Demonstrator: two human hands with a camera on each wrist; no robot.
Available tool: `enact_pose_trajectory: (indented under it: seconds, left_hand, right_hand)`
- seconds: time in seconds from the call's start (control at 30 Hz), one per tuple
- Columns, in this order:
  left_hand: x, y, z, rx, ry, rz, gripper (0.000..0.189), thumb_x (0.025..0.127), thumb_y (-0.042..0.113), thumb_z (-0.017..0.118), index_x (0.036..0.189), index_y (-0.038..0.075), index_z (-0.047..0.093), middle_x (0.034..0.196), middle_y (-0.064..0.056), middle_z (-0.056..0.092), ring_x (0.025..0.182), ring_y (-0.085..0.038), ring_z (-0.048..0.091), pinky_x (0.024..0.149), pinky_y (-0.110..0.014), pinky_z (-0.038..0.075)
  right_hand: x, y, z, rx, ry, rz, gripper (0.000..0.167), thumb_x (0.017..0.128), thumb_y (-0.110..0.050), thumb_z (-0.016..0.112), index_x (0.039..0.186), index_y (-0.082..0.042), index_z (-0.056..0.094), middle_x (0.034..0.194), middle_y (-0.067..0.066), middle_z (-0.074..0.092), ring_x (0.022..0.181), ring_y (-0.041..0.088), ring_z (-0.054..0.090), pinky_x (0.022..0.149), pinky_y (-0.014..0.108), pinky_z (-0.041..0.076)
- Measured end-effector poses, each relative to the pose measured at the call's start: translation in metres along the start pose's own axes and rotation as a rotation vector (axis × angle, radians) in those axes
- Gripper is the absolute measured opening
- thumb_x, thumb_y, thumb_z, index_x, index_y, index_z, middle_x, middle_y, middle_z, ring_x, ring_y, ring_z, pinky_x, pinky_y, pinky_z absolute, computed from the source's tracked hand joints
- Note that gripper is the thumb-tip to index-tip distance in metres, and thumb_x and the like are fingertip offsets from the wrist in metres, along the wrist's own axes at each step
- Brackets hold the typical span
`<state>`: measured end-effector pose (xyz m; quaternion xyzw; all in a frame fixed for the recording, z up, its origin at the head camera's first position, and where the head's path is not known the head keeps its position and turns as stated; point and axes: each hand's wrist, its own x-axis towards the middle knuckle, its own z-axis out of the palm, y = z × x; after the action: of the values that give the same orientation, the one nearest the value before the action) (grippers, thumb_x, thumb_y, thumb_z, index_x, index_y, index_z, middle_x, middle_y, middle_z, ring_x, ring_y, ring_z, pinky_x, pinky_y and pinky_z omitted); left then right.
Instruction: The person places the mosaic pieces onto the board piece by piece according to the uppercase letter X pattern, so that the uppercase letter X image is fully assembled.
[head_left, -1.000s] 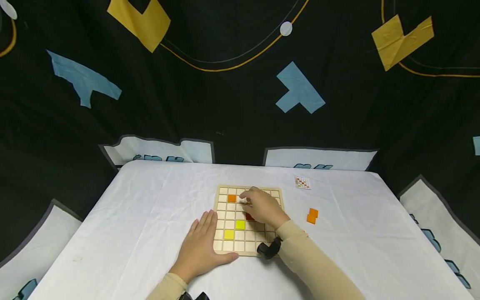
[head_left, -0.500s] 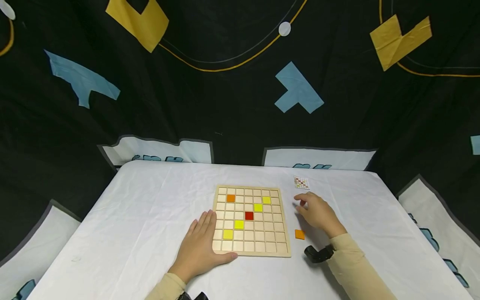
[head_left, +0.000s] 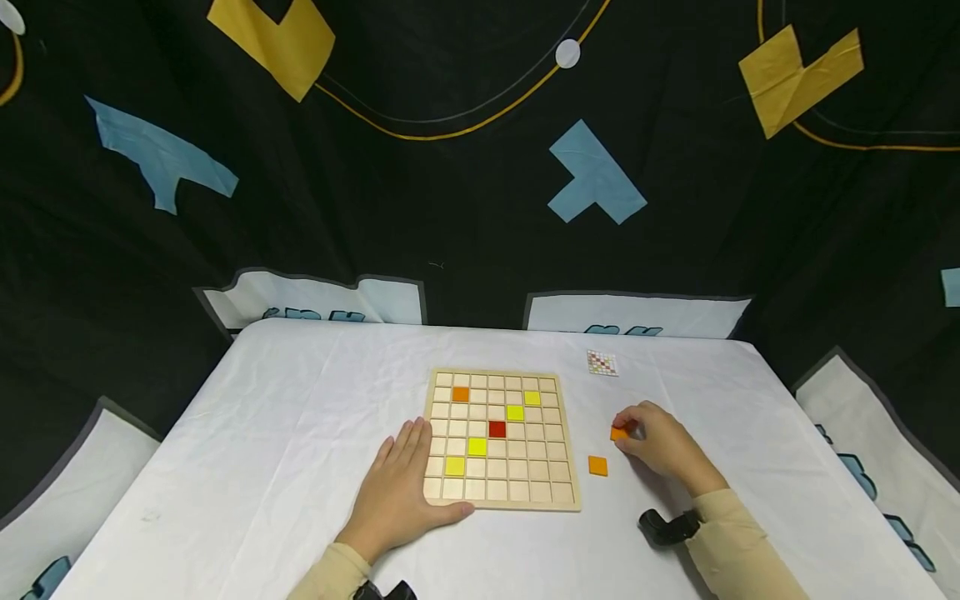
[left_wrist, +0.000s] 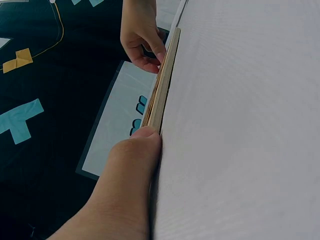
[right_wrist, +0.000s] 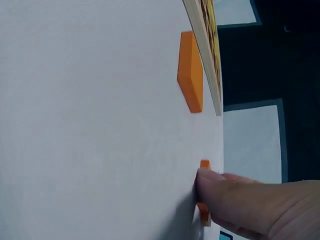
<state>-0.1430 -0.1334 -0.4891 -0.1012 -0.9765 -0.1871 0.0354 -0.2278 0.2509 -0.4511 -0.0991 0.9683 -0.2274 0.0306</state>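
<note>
A square wooden grid board (head_left: 538, 471) lies on the table. Three of its cells toward the left and back hold an orange tile (head_left: 461, 394), a red tile (head_left: 497, 429) and a yellow tile (head_left: 477, 447), among several yellow ones. My left hand (head_left: 393, 492) rests flat at the board's near left corner, fingers straight along its side, thumb (left_wrist: 137, 145) on the front edge. To the board's right, my right hand (head_left: 663, 446) pinches an orange tile (right_wrist: 205, 164) at the tabletop, partly hidden by the thumb (right_wrist: 220, 187). Another orange tile (right_wrist: 190, 70) lies loose between that hand and the board.
A small card (head_left: 602, 363) with a coloured grid pattern lies behind the right hand. White cloth covers the table (head_left: 285, 400). Dark curtains with blue and yellow shapes hang behind it.
My right hand has come off the board, moved right and down to the orange tiles, and now pinches one. Two yellow tiles at the board's back right are uncovered. My left hand stays put.
</note>
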Motion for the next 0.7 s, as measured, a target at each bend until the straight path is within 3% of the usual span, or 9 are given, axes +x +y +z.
enact_pose_trajectory:
  seconds: [0.1, 0.37, 0.7]
  left_hand:
    - [0.0, 0.0, 0.0, -0.006, -0.002, -0.003, 0.132, 0.067, 0.088, 0.059, 0.156, -0.002, 0.022, 0.165, -0.015, 0.021, 0.154, -0.031, 0.019, 0.125, -0.05, 0.018]
    - [0.0, 0.0, 0.0, -0.012, -0.006, -0.006, 0.131, 0.067, 0.087, 0.06, 0.156, -0.001, 0.023, 0.165, -0.015, 0.022, 0.154, -0.031, 0.019, 0.125, -0.05, 0.018]
    - [0.001, 0.0, 0.002, -0.005, 0.0, 0.0, 0.131, 0.067, 0.089, 0.058, 0.156, -0.001, 0.024, 0.165, -0.015, 0.023, 0.154, -0.031, 0.019, 0.125, -0.051, 0.019]
  right_hand:
    - [0.002, -0.001, 0.002, 0.004, 0.003, -0.001, 0.015, 0.084, -0.011, 0.077, 0.096, -0.012, 0.068, 0.098, 0.004, 0.061, 0.093, 0.021, 0.055, 0.091, 0.045, 0.048]
    - [0.003, -0.004, 0.003, 0.038, -0.045, 0.012, 0.022, 0.084, -0.011, 0.077, 0.103, -0.009, 0.069, 0.096, 0.003, 0.063, 0.09, 0.02, 0.055, 0.088, 0.042, 0.047]
    - [0.003, -0.011, 0.001, 0.06, -0.07, 0.019, 0.022, 0.083, -0.009, 0.078, 0.095, -0.014, 0.06, 0.086, 0.001, 0.058, 0.082, 0.017, 0.051, 0.075, 0.032, 0.042]
